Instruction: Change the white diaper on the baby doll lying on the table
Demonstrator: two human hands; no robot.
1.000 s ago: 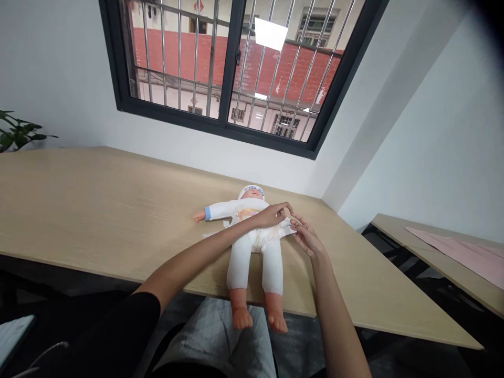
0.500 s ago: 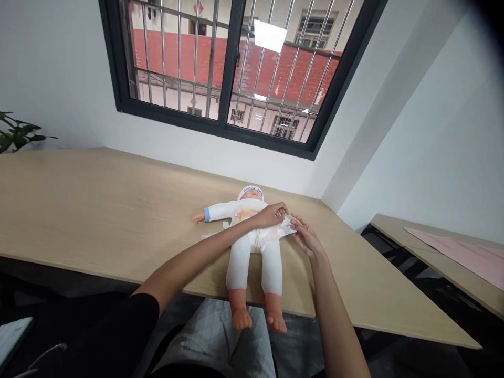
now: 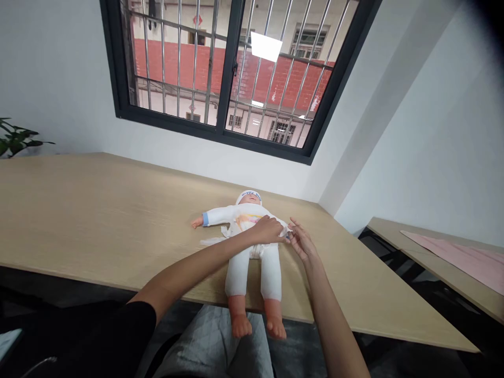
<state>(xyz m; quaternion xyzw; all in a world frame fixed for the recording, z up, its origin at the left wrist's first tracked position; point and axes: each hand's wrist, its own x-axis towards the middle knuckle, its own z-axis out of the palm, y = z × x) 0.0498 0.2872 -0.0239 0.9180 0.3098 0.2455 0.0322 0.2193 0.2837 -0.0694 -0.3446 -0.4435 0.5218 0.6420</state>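
A baby doll (image 3: 271, 273) in a white suit with blue cuffs and a white cap lies on its back, its feet past the table's front edge. A white diaper (image 3: 255, 252) is around its hips, with one side wing (image 3: 212, 241) spread flat on the table. My left hand (image 3: 269, 230) reaches across the doll's belly, fingers curled down on the diaper's edge at the right side. Close beside it, my right hand (image 3: 302, 240) has its thumb and a finger at the same edge, other fingers stretched. The exact grip is small and partly hidden.
The doll lies on a wooden table (image 3: 118, 210) below a barred window (image 3: 220, 134). A second table (image 3: 441, 254) with a pink cloth (image 3: 460, 257) stands at the right. Plant leaves (image 3: 19, 139) show at the far left.
My left hand has turned and closed lower, over the diaper's right edge. My right hand has shifted slightly left and stays beside it. The view has tilted up a little.
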